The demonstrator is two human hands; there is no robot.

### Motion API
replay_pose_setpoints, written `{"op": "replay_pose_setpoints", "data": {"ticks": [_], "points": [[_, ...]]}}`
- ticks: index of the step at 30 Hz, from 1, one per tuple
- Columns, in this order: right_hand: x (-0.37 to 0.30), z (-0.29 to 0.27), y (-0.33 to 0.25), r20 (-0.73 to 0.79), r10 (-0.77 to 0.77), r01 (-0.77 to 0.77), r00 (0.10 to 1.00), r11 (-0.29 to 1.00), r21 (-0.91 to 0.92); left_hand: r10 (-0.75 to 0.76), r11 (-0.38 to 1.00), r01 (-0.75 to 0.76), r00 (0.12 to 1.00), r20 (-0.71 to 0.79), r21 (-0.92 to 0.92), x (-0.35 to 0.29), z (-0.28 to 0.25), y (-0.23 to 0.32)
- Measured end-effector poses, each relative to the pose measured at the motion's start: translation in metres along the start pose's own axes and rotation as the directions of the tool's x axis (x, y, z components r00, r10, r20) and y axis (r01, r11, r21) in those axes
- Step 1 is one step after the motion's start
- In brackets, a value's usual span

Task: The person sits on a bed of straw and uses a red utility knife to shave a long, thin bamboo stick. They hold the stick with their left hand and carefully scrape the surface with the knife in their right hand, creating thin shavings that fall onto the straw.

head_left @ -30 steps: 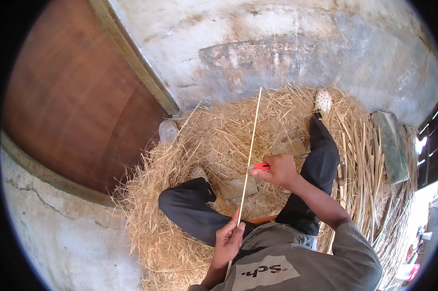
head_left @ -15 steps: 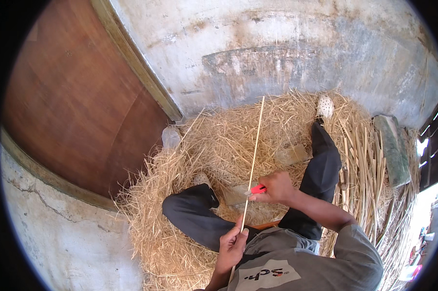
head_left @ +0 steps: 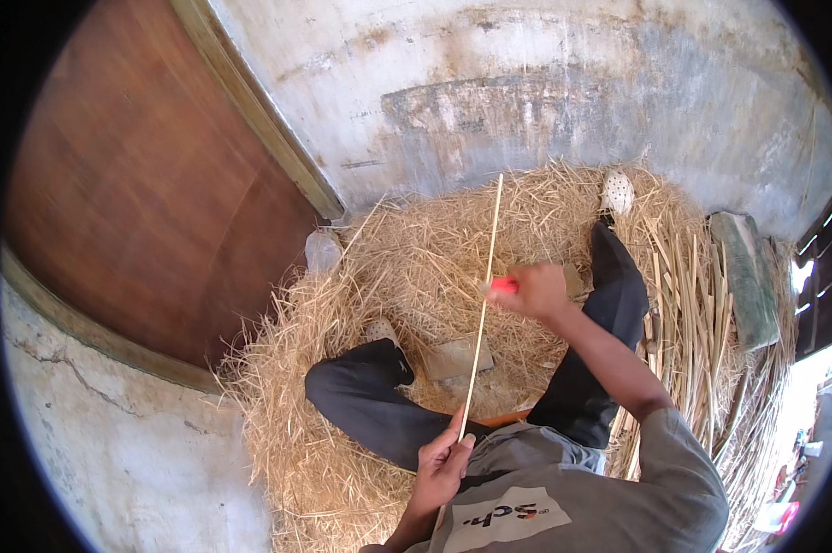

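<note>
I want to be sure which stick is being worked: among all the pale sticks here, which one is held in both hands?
The single long thin stick, held by the left hand near its lower end and the right hand midway. The other sticks lie bundled at the right.

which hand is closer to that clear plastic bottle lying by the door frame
Left. The left hand, gripping the long thin stick, sits below and right of the plastic bottle; the right hand is farther right.

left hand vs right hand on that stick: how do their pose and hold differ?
The left hand is close to the torso, pinching the lower end of the thin stick; the right hand is stretched out farther, at the stick's middle. The left grips only the stick; the right grips a red-handled tool against it. The left forearm is bent in, the right extended. Both are bare and closed.
</note>
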State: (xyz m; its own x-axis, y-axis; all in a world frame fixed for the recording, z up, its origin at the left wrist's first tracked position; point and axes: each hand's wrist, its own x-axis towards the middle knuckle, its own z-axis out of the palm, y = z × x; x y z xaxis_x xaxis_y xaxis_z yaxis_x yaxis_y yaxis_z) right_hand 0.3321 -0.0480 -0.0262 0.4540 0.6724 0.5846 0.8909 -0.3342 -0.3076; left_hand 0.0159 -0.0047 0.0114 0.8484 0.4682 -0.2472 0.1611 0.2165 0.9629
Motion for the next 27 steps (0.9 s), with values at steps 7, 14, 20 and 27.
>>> {"op": "replay_pose_setpoints", "data": {"ticks": [7,14,20,27], "points": [[-0.011,-0.015,-0.029,0.183,-0.011,0.008,0.983,1.000,0.021,-0.011,1.000,0.011,1.000,0.005,-0.020,-0.002,-0.005,-0.001],[0.038,-0.029,0.039,0.072,0.226,-0.218,0.971,0.970,-0.111,-0.032,0.997,0.024,0.994,0.108,0.069,-0.020,-0.004,0.003],[0.054,-0.034,0.089,0.044,0.451,-0.435,0.891,0.879,-0.194,-0.104,0.991,0.087,0.979,0.177,0.099,-0.037,-0.011,-0.004],[0.044,-0.052,0.145,0.036,0.753,-0.753,0.657,0.658,-0.011,-0.031,0.999,0.035,0.992,0.122,-0.027,-0.038,-0.017,-0.022]]}}
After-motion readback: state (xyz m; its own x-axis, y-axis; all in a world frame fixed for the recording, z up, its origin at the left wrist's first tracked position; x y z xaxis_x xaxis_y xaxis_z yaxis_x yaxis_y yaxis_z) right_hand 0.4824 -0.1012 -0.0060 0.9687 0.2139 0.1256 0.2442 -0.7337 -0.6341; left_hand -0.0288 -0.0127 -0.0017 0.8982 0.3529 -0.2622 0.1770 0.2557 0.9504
